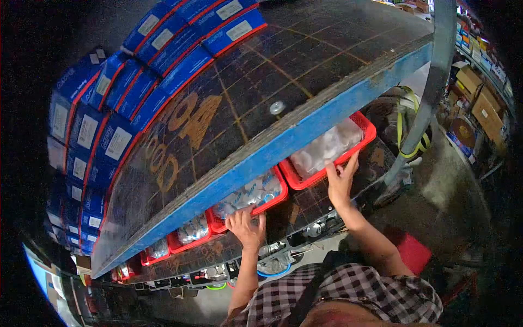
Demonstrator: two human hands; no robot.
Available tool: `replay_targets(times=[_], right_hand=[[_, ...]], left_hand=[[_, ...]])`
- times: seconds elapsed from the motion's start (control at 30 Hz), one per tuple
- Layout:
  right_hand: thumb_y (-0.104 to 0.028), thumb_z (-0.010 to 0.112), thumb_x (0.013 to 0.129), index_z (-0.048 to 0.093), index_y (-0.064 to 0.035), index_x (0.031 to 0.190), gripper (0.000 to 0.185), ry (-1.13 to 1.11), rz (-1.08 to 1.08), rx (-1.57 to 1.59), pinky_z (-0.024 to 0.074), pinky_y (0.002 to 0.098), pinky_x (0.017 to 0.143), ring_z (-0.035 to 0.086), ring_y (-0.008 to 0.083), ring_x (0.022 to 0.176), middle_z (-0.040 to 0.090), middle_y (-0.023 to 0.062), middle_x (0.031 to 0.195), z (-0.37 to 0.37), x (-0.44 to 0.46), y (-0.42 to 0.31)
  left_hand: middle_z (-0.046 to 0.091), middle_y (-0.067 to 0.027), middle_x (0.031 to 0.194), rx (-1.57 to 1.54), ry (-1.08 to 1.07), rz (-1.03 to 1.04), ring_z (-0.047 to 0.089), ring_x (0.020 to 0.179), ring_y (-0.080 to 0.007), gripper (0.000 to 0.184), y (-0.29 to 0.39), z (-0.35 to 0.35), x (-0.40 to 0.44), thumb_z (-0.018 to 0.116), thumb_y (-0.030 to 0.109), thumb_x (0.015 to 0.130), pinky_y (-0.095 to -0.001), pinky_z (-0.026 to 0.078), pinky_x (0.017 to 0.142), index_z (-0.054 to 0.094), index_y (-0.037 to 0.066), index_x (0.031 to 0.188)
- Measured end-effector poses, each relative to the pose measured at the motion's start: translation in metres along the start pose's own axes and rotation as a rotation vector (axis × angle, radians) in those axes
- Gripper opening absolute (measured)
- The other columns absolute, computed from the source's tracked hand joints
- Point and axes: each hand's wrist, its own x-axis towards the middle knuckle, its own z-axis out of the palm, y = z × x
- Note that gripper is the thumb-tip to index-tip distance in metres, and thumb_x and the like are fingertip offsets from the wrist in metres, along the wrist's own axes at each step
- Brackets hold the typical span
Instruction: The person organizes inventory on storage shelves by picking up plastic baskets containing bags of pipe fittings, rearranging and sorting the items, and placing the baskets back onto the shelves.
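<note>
Several red plastic baskets stand in a row on a lower shelf, under the blue edge of an upper shelf. My left hand [246, 228] rests at the front rim of a red basket [277, 203] that holds small clear packets with blue print [251, 194]. Its fingers lie over the rim, somewhat apart. To the right, my right hand [342, 180] is at the front rim of another red basket [364, 146], full of whitish clear plastic bags [329, 147]. The thumb and fingers of that hand are spread, with the fingertips against the rim.
Stacked blue boxes [117, 143] stand on the dark upper shelf [261, 71], whose blue front edge [305, 133] crosses above the baskets. A grey metal post [436, 71] rises at the right, near a yellow strap [400, 128]. Cardboard boxes [486, 113] lie further right.
</note>
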Motion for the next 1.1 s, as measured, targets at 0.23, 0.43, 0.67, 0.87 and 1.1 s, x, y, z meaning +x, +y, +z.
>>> replay_targets(times=[0.23,0.43,0.67,0.87,1.1], right_hand=[[-0.018,0.071,0.076,0.014,-0.0044,0.142,0.088,-0.043,-0.076,-0.028,0.0416,0.0387,0.091,0.028,0.0286,0.127,0.016,0.0182,0.143,-0.013,-0.006,0.007],[-0.008,0.052,0.088,0.022,-0.0065,0.14,0.06,-0.125,0.06,0.213,0.0301,0.0333,0.101,0.04,0.0221,0.119,0.038,0.014,0.133,-0.047,-0.026,0.007],[0.0,0.051,0.083,0.059,0.0024,0.1,0.02,-0.565,-0.428,-0.071,0.0453,0.0272,0.071,0.058,0.0147,0.078,0.061,0.0076,0.083,-0.027,-0.069,-0.102],[-0.023,0.054,0.085,0.055,-0.002,0.109,0.032,-0.915,-0.966,-0.714,0.0429,0.0437,0.082,0.054,0.0358,0.099,0.058,0.0198,0.105,0.084,-0.086,-0.091],[-0.028,0.053,0.086,0.049,-0.0075,0.105,0.028,-0.977,-0.656,-1.19,0.045,0.0521,0.073,0.058,0.0428,0.083,0.062,0.0237,0.087,0.106,-0.117,-0.069]], left_hand=[[0.06,-0.0044,0.089,-0.015,-0.021,0.002,0.053,0.089,-0.0225,0.03,0.002,-0.003,0.003,0.069,0.034,0.071,-0.0398,0.029,0.091,0.062,0.012,0.09],[0.056,-0.0065,0.074,-0.115,-0.046,-0.088,0.052,0.078,-0.0263,0.038,0.012,-0.03,-0.018,0.074,0.041,0.066,-0.0393,0.033,0.081,0.063,0.007,0.079],[0.057,-0.0001,0.075,-0.259,-0.24,-0.093,0.051,0.078,-0.0192,0.029,0.005,-0.129,-0.123,0.079,0.033,0.057,-0.0364,0.032,0.084,0.066,0.014,0.073],[0.057,0.0034,0.076,-0.496,-0.239,0.014,0.053,0.08,-0.0154,0.03,-0.041,-0.203,-0.177,0.077,0.037,0.059,-0.0375,0.032,0.088,0.068,0.016,0.078],[0.021,-0.0169,0.141,-0.599,0.178,-0.43,0.021,0.132,-0.0359,0.097,-0.067,-0.181,-0.238,0.085,0.039,0.05,-0.0483,0.022,0.106,0.038,0.011,0.13]])
